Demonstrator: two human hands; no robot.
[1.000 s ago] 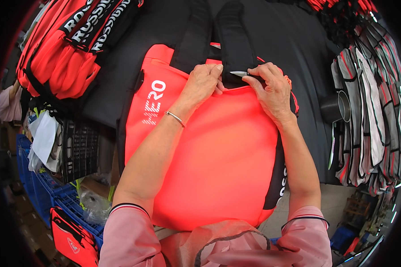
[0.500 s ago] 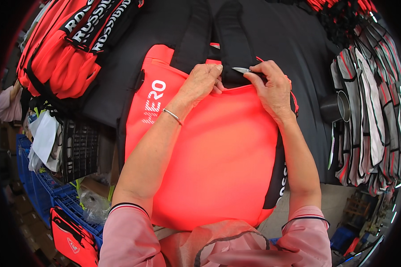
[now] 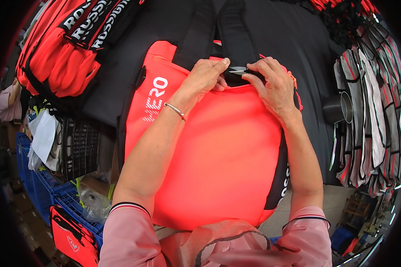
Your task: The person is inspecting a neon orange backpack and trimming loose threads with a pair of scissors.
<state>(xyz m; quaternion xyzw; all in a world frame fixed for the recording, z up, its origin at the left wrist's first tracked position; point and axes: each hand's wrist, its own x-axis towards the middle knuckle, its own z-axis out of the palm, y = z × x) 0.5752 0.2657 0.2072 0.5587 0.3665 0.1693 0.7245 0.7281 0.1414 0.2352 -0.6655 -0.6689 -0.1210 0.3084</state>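
A bright red-orange backpack [image 3: 209, 164] with black straps [image 3: 237, 35] lies in front of me. At its upper edge, my left hand [image 3: 206, 76] is closed, thumb and forefinger pressed together beside the opening. Whatever sits between those fingertips is too small to make out; the lower fingers touch the bag's edge. My right hand [image 3: 274, 82] grips small thread snips [image 3: 239, 70]. Their two pointed blades are spread apart and point left toward my left fingertips, over the dark opening of the bag.
A dark cloth-covered table [image 3: 289, 40] lies under the backpack. Folded red bags [image 3: 60, 66] are piled at the far left. Grey bag pieces with black edging [image 3: 365, 115] hang at the right, beside a dark metal cup [image 3: 338, 107]. A black crate [image 3: 80, 149] and blue crates [image 3: 35, 178] stand left.
The snips' blades have spread apart; before, they were nearly together. My left fingertips have risen slightly. My right hand has shifted a little to the right.
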